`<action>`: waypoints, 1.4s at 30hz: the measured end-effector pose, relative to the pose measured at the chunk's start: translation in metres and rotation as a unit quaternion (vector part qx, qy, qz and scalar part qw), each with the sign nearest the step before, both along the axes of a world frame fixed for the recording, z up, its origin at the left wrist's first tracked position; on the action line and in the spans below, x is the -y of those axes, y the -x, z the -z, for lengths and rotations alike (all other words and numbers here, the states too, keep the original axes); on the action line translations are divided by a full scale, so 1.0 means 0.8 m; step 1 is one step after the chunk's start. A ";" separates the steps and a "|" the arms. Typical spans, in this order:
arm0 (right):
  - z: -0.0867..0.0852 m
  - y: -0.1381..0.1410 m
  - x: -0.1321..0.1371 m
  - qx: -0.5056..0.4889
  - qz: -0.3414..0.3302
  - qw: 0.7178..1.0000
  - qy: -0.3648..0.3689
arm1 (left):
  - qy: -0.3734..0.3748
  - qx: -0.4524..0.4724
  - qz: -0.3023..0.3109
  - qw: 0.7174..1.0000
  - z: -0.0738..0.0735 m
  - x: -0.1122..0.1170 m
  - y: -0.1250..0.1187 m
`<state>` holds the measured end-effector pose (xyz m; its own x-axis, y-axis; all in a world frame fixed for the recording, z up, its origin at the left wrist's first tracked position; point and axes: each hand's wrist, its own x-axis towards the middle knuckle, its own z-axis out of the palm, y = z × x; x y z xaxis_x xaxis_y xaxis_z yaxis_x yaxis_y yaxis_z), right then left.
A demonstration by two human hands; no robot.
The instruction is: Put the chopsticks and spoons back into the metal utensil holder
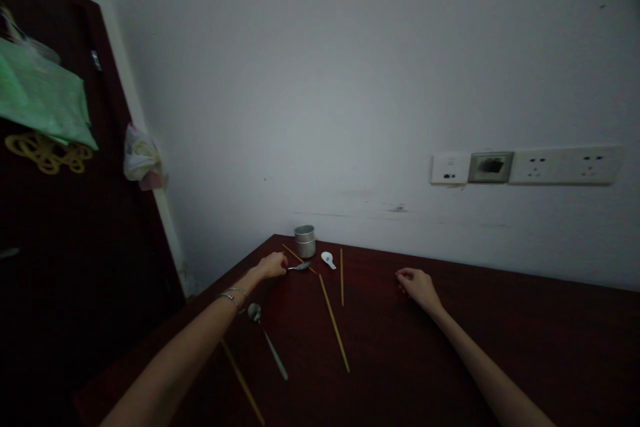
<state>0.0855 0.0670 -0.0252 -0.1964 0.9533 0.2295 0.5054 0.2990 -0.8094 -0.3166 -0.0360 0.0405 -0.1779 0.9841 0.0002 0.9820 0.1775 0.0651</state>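
At the far left of the table, my left hand (273,265) is closed on the handle end of a small metal spoon (301,266), whose bowl points right, over or just above a chopstick (295,254). Behind it stands a metal cup (305,242), upright. To the right lie a white soup spoon (328,259) and another chopstick (342,277). My right hand (417,285) rests on the table at the right, fingers curled in, with nothing seen in them. Nearer me are a long-handled metal spoon (270,347) and more chopsticks (334,322), one partly behind my left forearm.
The dark red table (380,360) meets a pale wall (320,113) with sockets and switches (565,165) at the right. On the left is a dark door (75,247) with a green cloth (45,90) hung on it. Plastic bags (141,155) hang beside its frame.
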 end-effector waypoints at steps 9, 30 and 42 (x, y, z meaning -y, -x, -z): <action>0.002 0.000 -0.001 0.001 -0.005 1.000 -0.003 | -0.030 -0.026 0.003 0.999 0.007 0.011 -0.006; 0.005 -0.001 -0.005 0.014 -0.008 1.000 -0.019 | -0.031 -0.088 0.115 0.989 0.011 0.020 -0.030; 0.008 -0.001 -0.008 0.012 -0.009 1.000 -0.024 | -0.071 0.027 0.054 0.996 0.010 0.024 -0.024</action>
<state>0.0867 0.0735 -0.0317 -0.2199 0.9374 0.2699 0.5189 0.3467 -0.7814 -0.2976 -0.0552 0.0328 -0.0740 0.9883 0.1335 0.9893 0.0559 0.1346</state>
